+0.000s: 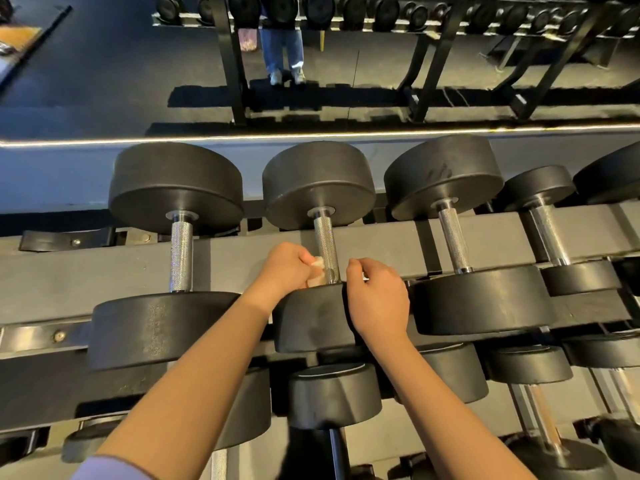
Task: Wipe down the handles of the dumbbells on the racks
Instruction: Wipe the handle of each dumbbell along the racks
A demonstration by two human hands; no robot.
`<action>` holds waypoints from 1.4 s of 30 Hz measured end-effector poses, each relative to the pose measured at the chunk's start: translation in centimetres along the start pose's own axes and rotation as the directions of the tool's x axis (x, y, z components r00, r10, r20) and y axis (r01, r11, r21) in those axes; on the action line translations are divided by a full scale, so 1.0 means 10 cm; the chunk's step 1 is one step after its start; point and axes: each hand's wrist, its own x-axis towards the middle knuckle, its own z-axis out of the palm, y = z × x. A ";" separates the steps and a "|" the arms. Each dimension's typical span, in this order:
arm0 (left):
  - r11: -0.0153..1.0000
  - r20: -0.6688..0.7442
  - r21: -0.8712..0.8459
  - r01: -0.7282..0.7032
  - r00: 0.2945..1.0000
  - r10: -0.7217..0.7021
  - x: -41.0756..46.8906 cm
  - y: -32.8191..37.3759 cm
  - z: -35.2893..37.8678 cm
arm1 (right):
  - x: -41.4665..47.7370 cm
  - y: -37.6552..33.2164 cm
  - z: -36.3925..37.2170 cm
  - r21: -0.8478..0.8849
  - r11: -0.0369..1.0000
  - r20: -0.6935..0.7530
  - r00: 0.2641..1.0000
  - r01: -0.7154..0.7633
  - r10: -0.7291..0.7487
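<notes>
Black dumbbells with knurled chrome handles lie side by side on the top tier of a rack (388, 244). The middle dumbbell's handle (325, 244) runs between my two hands. My left hand (284, 271) pinches a small white cloth (317, 270) against the left side of that handle's near end. My right hand (375, 299) is just right of the handle, fingers curled, over the near weight head (311, 320). A sliver of white shows by its fingers; whether it holds the cloth cannot be told. Neighbouring handles stand at left (181, 252) and right (453, 239).
More dumbbells fill the lower tier (332, 393) beneath my arms and the rack's right end (550, 233). A mirror behind the rack reflects a person's legs (282, 53) and further racks (415, 15).
</notes>
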 end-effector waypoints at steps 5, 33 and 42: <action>0.969 -0.139 -0.147 -0.197 0.974 0.177 -0.12 0.14 -0.11 | 0.01 -0.02 -0.03 -0.057 0.998 0.065 0.998 0.008 -0.004; 0.775 -0.290 0.461 -0.433 0.751 0.593 0.04 0.33 -0.51 | 1.01 -0.27 0.30 -0.073 0.995 0.175 0.981 -0.067 0.079; 0.797 -0.286 0.438 -0.417 0.775 0.563 0.06 0.27 -0.51 | 0.97 -0.24 0.29 -0.152 0.987 0.249 0.965 -0.044 0.081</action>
